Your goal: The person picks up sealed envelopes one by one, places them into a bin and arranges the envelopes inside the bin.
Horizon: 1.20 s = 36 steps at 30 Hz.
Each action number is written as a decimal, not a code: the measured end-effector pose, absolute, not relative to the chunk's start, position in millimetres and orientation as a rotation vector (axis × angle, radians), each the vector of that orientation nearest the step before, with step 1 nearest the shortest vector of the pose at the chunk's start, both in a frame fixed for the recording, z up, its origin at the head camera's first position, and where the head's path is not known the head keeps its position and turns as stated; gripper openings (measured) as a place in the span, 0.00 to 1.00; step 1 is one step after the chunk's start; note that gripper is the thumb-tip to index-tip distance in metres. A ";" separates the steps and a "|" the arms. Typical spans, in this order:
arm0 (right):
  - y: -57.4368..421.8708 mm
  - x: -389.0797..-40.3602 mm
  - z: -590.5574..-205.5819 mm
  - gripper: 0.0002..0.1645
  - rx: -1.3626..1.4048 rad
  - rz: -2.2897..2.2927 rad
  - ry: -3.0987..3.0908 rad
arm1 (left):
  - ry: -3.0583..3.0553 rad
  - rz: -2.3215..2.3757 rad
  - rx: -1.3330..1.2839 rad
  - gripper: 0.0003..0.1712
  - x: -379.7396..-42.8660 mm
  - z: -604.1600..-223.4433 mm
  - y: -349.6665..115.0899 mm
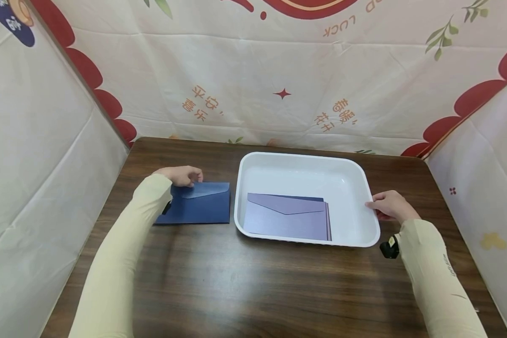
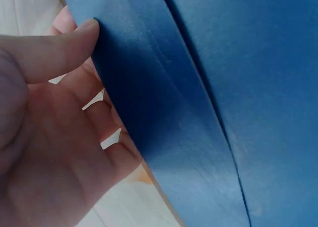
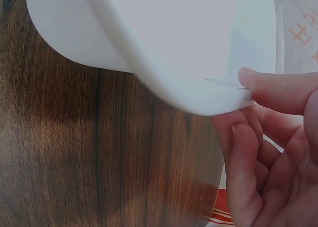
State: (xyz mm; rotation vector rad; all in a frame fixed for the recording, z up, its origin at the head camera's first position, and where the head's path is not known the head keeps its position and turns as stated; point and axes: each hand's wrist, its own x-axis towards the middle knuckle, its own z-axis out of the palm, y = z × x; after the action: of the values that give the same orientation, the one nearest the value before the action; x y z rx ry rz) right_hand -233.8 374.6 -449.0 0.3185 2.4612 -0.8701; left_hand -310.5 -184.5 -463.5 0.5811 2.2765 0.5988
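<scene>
My left hand [image 1: 181, 175] pinches the far edge of a dark blue envelope [image 1: 207, 206] left of the tray. In the left wrist view the thumb lies on the flap of the blue envelope [image 2: 149, 88], with the fingers behind its edge. A white plastic tray [image 1: 346, 164] stands to the right of it. My right hand [image 1: 390, 205] grips the tray's right rim; in the right wrist view its thumb is on top of the white rim [image 3: 198, 103] and the fingers are underneath. Inside the tray lies a lilac envelope [image 1: 285, 223], flap up, over several others, one of them dark blue.
The brown wooden table [image 1: 253, 291] carries the tray and the blue envelope. A printed white cloth [image 1: 245, 70] hangs behind the table's far edge, and white cloth sides stand at left and right.
</scene>
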 end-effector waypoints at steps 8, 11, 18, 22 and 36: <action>373.5 -232.3 -447.5 0.33 0.311 -0.875 2.471 | 2.270 0.559 0.570 0.11 -314.4 -453.2 -194.3; 373.3 -231.9 -446.9 0.33 0.314 -0.876 2.471 | 2.267 0.555 0.573 0.11 -315.4 -446.6 -195.9; 373.9 -232.5 -447.4 0.33 0.317 -0.877 2.467 | 2.268 0.522 0.576 0.12 -314.1 -430.0 -194.3; 373.1 -232.5 -448.0 0.32 0.320 -0.881 2.464 | 2.265 0.530 0.580 0.12 -313.3 -421.4 -193.3; 374.4 -233.3 -449.3 0.33 0.325 -0.883 2.461 | 2.294 0.547 0.604 0.13 -319.2 -402.4 -190.7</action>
State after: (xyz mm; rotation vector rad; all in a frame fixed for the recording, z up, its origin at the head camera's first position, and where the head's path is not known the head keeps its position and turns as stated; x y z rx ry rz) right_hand -233.3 374.4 -449.3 0.3251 2.4613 -0.8826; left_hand -319.2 -190.7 -402.4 0.6045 2.2936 0.5466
